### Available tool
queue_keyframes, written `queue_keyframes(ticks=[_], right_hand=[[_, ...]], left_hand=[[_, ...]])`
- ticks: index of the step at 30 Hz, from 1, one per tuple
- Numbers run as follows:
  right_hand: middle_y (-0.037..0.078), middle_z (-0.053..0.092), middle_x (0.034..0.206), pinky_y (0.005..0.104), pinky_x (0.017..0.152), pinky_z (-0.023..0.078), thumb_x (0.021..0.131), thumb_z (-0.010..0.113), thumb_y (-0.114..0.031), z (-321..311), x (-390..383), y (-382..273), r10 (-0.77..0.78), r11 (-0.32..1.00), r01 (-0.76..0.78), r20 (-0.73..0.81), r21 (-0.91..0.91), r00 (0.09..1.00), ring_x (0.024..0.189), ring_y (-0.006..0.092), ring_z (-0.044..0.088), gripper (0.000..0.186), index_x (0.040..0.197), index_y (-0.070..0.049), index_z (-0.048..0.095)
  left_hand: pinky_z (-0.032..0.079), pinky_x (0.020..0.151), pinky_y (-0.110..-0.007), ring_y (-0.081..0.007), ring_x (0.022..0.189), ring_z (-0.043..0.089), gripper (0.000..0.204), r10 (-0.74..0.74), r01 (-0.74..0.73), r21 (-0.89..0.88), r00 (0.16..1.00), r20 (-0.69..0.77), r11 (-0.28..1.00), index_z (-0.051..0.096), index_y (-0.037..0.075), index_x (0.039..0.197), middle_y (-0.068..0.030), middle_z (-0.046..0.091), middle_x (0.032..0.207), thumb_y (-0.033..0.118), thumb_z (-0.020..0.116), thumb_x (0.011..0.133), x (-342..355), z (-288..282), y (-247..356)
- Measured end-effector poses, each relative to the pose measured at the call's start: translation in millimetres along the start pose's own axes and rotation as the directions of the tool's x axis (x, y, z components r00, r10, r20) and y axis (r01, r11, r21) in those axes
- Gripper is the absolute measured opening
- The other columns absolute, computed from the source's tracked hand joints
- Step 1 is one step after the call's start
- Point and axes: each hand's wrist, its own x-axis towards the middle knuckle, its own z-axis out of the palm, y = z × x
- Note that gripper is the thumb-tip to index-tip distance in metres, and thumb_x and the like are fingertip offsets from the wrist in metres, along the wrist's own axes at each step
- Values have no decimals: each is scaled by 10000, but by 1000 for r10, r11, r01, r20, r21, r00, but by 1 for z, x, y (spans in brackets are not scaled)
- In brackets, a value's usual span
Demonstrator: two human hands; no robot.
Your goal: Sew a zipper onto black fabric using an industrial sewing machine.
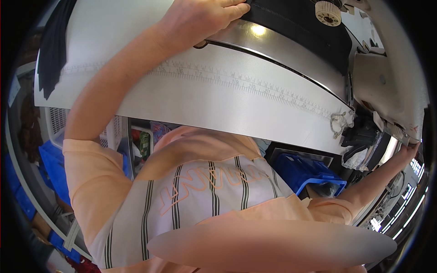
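Note:
My left hand (200, 18) reaches up across the white table (136, 95) and rests with bent fingers on the near edge of a black fabric (296, 25). The fabric lies over a shiny curved metal plate (282, 50). A cream round knob (327, 12) sits on top of the fabric. My right hand (409, 150) is stretched far to the right, its fingertips at the underside of a white machine part (387, 86). Its fingers are small and partly hidden at the picture's rim.
A printed ruler strip (236, 82) runs along the table. Dark cloth (54, 45) hangs at the table's left end. Blue bins (305, 170) and a white basket (57, 120) stand below the table. A metal ring (337, 123) hangs at the table's front right.

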Motion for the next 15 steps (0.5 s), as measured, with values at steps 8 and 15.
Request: queue_keyframes(ticks=[8,15], right_hand=[[220,338,1519,695,1100,235,924,476,-288,-1,-7,31,-131,922,79,112,380,985,1398,446,297,586,1436,-15,394],[243,319,1519,707,1103,201,904,474,-313,8,-29,40,-206,923,170,69,345,976,1401,465,272,610,1422,2,398]], left_hand=[[581,766,-335,-272,911,708,233,-14,14,13,999,33,1000,692,-2,1051,-160,696,1098,102,666,844,-3,1,0],[581,767,-332,-265,918,705,243,-31,29,33,997,70,999,687,2,1060,-153,691,1117,109,672,843,-2,1,1]])
